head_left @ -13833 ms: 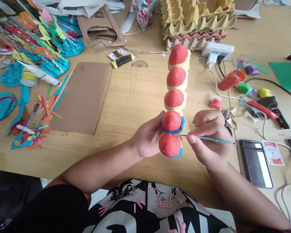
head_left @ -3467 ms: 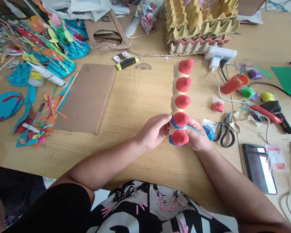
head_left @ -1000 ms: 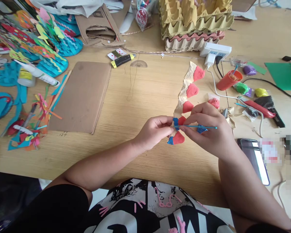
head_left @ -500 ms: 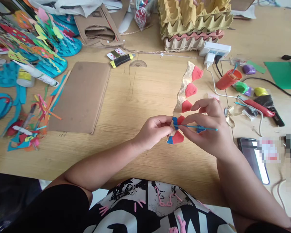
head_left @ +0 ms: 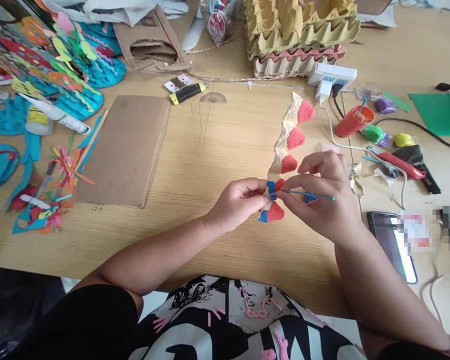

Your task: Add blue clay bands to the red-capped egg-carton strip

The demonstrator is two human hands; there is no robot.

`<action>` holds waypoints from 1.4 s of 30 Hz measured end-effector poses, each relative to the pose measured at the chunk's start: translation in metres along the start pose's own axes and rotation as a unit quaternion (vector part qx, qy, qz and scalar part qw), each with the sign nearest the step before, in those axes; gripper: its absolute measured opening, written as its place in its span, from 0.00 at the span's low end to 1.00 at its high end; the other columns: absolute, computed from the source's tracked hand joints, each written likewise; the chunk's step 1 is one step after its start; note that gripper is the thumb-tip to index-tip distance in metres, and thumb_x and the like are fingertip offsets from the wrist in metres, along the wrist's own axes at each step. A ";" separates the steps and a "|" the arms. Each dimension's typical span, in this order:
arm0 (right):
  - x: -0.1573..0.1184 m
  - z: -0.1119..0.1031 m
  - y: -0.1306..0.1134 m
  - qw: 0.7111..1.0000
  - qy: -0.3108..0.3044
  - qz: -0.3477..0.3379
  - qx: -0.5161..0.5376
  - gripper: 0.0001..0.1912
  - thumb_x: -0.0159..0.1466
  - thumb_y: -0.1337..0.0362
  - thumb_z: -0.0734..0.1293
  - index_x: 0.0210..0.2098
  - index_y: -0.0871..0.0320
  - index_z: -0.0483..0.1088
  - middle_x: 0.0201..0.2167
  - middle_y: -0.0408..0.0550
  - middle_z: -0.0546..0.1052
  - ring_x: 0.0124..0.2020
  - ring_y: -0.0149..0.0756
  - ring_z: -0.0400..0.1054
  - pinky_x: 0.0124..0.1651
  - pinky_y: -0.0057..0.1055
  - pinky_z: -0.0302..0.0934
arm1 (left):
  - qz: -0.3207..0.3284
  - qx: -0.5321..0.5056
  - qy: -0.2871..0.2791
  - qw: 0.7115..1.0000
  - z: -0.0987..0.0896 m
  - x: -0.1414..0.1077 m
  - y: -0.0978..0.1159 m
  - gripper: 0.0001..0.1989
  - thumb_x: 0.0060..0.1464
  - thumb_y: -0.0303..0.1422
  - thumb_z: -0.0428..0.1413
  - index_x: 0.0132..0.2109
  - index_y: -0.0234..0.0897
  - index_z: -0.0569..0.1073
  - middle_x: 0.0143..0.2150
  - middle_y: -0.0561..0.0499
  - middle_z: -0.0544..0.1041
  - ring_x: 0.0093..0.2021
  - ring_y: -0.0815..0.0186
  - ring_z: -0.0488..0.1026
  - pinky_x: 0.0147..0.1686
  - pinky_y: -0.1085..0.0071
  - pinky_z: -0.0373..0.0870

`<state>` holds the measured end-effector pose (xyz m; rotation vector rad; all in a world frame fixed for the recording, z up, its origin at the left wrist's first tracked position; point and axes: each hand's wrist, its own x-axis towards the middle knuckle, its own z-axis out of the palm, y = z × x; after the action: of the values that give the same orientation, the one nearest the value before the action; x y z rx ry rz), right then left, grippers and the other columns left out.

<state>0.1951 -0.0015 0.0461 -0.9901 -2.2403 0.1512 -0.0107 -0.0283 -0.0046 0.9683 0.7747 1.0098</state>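
A torn egg-carton strip with red clay on its points runs away from me across the table. My left hand pinches its near end between thumb and fingers. Blue clay covers part of the strip at my left fingertips, and another blue patch is on the nearest point. My right hand grips a thin blue stick between thumb and forefinger, its tip close to the blue clay. More blue material shows under my right hand; its form is partly hidden.
Left of my hands lies a cardboard sheet near colourful scraps. Stacked egg trays and a power strip stand at the back. On the right are a red cup, a white cable, clay packets and a phone.
The blue stick has shifted slightly in my right hand, its tip now nearer the left fingertips. The far end of the strip has risen a little. My left hand stays almost still.
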 end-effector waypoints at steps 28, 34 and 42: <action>0.001 0.005 -0.006 0.998 0.025 0.042 0.049 0.02 0.64 0.62 0.76 0.33 0.50 0.80 0.36 0.47 0.72 0.42 0.43 0.71 0.48 0.48 0.64 | 0.011 0.067 0.033 0.997 0.004 -0.004 0.007 0.03 0.57 0.28 0.61 0.37 0.35 0.81 0.30 0.53 0.75 0.32 0.71 0.71 0.31 0.74 0.69; 0.001 0.006 -0.007 0.996 0.030 0.059 0.053 0.03 0.64 0.61 0.75 0.33 0.50 0.80 0.36 0.47 0.72 0.41 0.43 0.71 0.47 0.48 0.63 | 0.012 0.075 0.033 0.997 0.005 -0.003 0.005 0.03 0.56 0.28 0.62 0.36 0.34 0.80 0.30 0.53 0.75 0.31 0.72 0.70 0.31 0.74 0.69; 0.000 0.008 -0.008 0.995 0.034 0.072 0.066 0.03 0.64 0.64 0.75 0.33 0.50 0.80 0.36 0.47 0.71 0.41 0.43 0.70 0.47 0.48 0.63 | 0.009 0.095 0.030 0.995 0.004 -0.004 0.005 0.05 0.58 0.31 0.62 0.35 0.34 0.80 0.30 0.52 0.75 0.32 0.71 0.70 0.32 0.73 0.69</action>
<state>0.1851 -0.0054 0.0429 -1.0684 -2.0691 0.3218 -0.0106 -0.0323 0.0016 1.1139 0.9257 0.9969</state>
